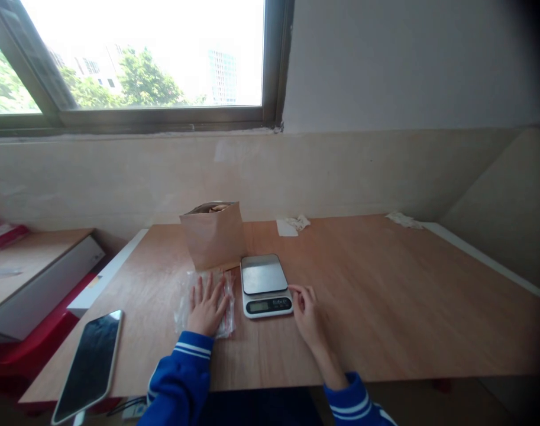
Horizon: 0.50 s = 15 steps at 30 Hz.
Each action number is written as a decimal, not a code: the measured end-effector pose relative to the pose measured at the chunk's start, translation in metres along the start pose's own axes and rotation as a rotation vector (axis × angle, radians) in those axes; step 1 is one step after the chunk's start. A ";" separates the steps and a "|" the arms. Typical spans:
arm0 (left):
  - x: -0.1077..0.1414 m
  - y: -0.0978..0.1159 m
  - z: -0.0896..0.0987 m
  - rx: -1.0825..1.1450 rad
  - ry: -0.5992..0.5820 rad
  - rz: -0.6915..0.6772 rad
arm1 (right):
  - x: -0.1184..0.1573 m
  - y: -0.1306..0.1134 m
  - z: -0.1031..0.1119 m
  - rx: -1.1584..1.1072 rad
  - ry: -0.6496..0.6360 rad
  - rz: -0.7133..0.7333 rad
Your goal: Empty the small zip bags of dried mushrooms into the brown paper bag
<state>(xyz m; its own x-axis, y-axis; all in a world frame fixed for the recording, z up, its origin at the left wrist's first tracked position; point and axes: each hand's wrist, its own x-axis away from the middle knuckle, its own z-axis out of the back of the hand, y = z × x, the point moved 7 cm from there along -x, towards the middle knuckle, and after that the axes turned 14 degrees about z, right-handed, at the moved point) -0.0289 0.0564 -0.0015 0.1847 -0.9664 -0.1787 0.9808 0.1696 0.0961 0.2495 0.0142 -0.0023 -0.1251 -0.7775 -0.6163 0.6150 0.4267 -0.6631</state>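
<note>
My left hand (207, 307) lies flat with its fingers spread on a small pile of clear plastic bags (228, 322), some with a reddish edge. To its right sits a white digital kitchen scale (265, 278) with a steel plate and a dark display panel; nothing rests on the plate. My right hand (306, 310) is at the scale's right side, its index finger extended to the scale's edge and the other fingers curled. Behind the bags stands an opened brown paper bag (214, 236), with something brown just visible inside its top.
A phone (90, 361) with a cable plugged in lies at the table's left front corner. A white card (287, 228) and a crumpled tissue (300, 222) are by the wall, another crumpled piece (403, 220) farther right. A red stool (43, 340) stands left of the wooden table (385, 307).
</note>
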 end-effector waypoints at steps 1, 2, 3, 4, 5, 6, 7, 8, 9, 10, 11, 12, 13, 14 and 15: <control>0.000 0.000 0.000 -0.006 -0.012 -0.003 | 0.001 0.003 0.000 0.023 0.015 -0.014; -0.001 -0.001 0.002 -0.011 -0.025 -0.008 | 0.001 0.007 0.000 0.046 0.027 -0.028; -0.001 0.000 0.004 -0.017 -0.041 -0.012 | 0.002 0.009 0.000 0.065 0.035 -0.044; -0.001 0.000 0.006 -0.023 -0.063 -0.012 | 0.003 0.012 0.000 0.080 0.037 -0.059; -0.001 0.000 0.007 -0.031 -0.089 -0.009 | 0.003 0.013 0.000 0.091 0.033 -0.070; -0.001 0.000 0.010 -0.039 -0.111 -0.009 | 0.003 0.014 -0.001 0.097 0.022 -0.076; -0.001 0.001 0.014 -0.047 -0.120 -0.009 | 0.003 0.014 -0.001 0.103 0.010 -0.078; -0.001 0.002 0.020 -0.053 -0.110 -0.018 | 0.002 0.014 -0.002 0.109 -0.003 -0.077; -0.001 0.005 0.029 -0.054 -0.077 -0.037 | 0.002 0.013 -0.002 0.115 -0.013 -0.073; -0.002 0.008 0.041 -0.050 -0.026 -0.053 | 0.002 0.012 -0.001 0.120 -0.021 -0.070; -0.002 0.013 0.055 -0.039 0.025 -0.077 | 0.002 0.012 -0.001 0.127 -0.027 -0.069; -0.002 0.016 0.070 -0.021 0.063 -0.091 | 0.002 0.012 -0.001 0.136 -0.033 -0.071; -0.004 0.019 0.084 0.004 0.075 -0.090 | 0.002 0.012 0.000 0.147 -0.040 -0.074; -0.005 0.023 0.097 0.034 0.066 -0.101 | 0.002 0.013 -0.001 0.158 -0.050 -0.077; -0.006 0.025 0.108 0.067 0.052 -0.106 | 0.002 0.013 -0.001 0.166 -0.059 -0.078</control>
<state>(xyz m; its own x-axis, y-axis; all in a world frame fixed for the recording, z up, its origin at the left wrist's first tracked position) -0.0119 0.0461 0.1080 0.0852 -0.9665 -0.2420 0.9889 0.0524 0.1387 0.2567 0.0189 -0.0126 -0.1344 -0.8332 -0.5364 0.7260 0.2856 -0.6256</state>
